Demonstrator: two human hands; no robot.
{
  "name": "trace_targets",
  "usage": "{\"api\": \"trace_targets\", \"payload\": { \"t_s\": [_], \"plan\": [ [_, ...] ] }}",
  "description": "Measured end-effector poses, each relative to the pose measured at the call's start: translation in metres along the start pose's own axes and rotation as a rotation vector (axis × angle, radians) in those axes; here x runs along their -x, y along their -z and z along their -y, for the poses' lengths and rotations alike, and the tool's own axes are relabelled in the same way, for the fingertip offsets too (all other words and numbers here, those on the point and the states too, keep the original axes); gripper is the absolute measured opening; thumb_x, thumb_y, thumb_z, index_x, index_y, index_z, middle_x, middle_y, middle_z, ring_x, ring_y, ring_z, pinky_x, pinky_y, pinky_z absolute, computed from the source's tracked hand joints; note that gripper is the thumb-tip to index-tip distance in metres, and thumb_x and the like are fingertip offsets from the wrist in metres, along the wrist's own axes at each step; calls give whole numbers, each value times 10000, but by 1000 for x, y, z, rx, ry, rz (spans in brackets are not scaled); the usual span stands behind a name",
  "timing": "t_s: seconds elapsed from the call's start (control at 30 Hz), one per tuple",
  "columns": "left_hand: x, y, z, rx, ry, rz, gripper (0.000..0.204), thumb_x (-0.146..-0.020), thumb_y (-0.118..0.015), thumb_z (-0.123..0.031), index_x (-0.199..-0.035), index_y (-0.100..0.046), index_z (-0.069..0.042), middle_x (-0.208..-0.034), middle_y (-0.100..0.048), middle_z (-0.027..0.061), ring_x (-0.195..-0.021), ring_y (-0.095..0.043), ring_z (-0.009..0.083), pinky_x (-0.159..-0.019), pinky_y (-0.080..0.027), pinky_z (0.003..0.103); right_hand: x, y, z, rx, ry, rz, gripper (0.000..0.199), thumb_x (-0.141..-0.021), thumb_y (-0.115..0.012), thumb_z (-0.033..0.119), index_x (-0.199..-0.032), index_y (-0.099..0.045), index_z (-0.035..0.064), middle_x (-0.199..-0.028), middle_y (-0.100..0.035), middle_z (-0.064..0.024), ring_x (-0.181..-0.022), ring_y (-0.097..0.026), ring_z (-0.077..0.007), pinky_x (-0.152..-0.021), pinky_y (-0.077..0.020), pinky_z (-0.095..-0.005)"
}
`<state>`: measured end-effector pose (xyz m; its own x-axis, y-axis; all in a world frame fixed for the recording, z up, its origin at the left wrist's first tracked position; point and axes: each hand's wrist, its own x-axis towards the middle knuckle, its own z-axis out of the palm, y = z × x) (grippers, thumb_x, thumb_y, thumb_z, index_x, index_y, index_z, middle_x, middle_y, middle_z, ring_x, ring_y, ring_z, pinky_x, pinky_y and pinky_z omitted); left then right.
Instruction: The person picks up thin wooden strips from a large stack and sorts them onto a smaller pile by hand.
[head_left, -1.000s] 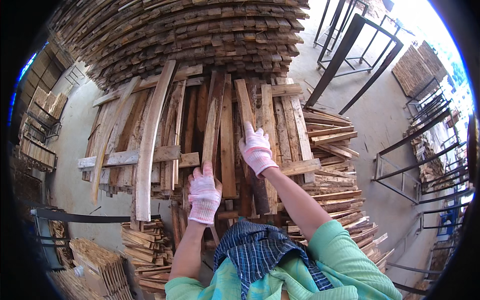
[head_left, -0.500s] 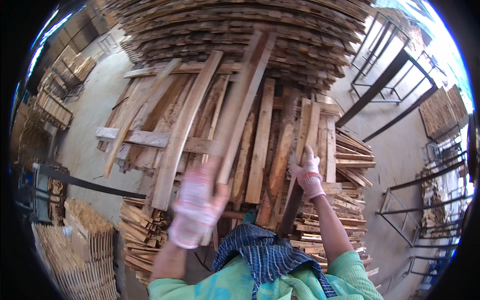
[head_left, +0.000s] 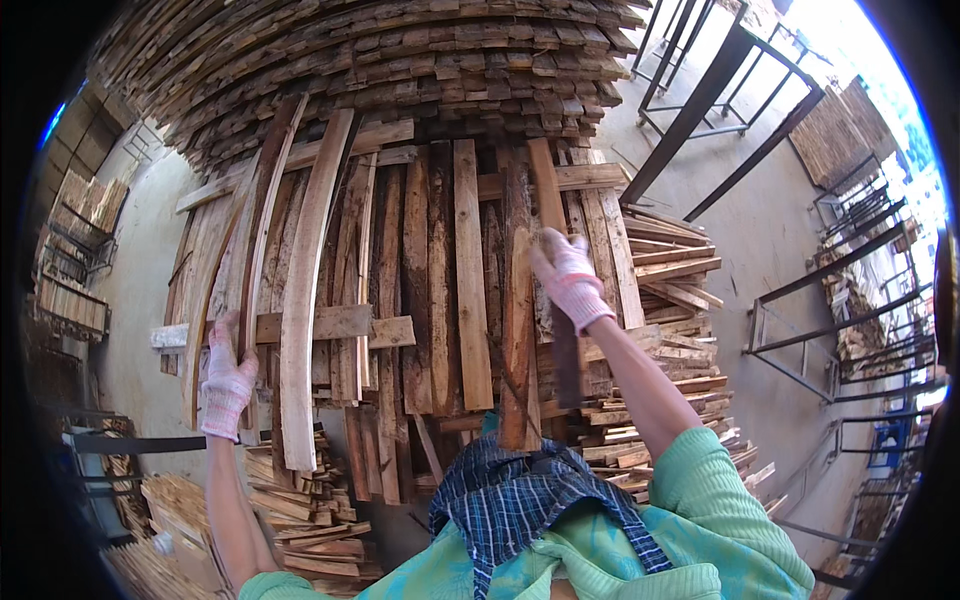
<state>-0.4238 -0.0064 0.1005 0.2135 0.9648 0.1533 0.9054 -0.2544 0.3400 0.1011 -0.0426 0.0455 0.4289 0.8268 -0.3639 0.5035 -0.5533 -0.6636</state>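
My left hand [head_left: 228,385], in a pinkish-white knitted glove, is closed round the near end of a long narrow plank [head_left: 270,205] at the left of the pile. A pale plank [head_left: 315,260] lies just right of it, over a wooden crosspiece [head_left: 325,323]. My right hand [head_left: 568,275], gloved alike, is closed on a brown plank [head_left: 544,185] whose darker lower part [head_left: 568,375] points toward me. Beside that plank lies a bark-streaked board [head_left: 517,300], with a lighter board [head_left: 472,270] farther left. Both hands' fingertips are partly hidden.
A tall stack of rough boards [head_left: 400,70] rises at the far side. Loose offcuts lie at lower right [head_left: 660,400] and lower left [head_left: 310,520]. Black metal frames [head_left: 690,110] stand on the concrete floor [head_left: 730,250] at right.
My left hand has carried its plank leftward, across the pale plank, onto the left of the pile. My right hand remains on its plank, now tilted differently. The view has shifted right.
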Motion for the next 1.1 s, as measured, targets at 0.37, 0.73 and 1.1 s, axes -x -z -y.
{"api": "trace_targets", "payload": {
  "t_s": [0.37, 0.73, 1.1],
  "plan": [
    [-50, 50, -80, -870, -252, -2, 617, -867, -636, -94, -1459, -467, -139, -1429, -454, 225, -1350, -414, 403, -1111, -387, 471, -6, -23, 8, -56, 335, -91, 704, -853, -723, 418, -1421, -475, 82, -1360, -514, -292, -1239, -540, -451, -1038, -472, -471],
    [-42, -79, -429, -200, -1607, 655, 461, -908, -676, -258, -1327, -565, -101, -1173, -622, 202, -1035, -606, 404, -899, -510, 519, 172, 49, -150, -351, 127, -353, 576, -912, -661, 278, -1426, -498, 74, -1368, -519, -272, -1243, -564, -411, -1053, -492, -459],
    [254, -215, -569, -246, -1795, 1314, 496, -886, -681, -227, -1360, -568, -133, -1153, -630, 171, -1084, -617, 373, -916, -529, 456, 622, -95, -514, -111, -1324, -681, 404, -935, -510, 261, -1281, -557, 58, -1293, -576, -246, -1186, -584, -422, -1000, -477, -514]
  ]
}}
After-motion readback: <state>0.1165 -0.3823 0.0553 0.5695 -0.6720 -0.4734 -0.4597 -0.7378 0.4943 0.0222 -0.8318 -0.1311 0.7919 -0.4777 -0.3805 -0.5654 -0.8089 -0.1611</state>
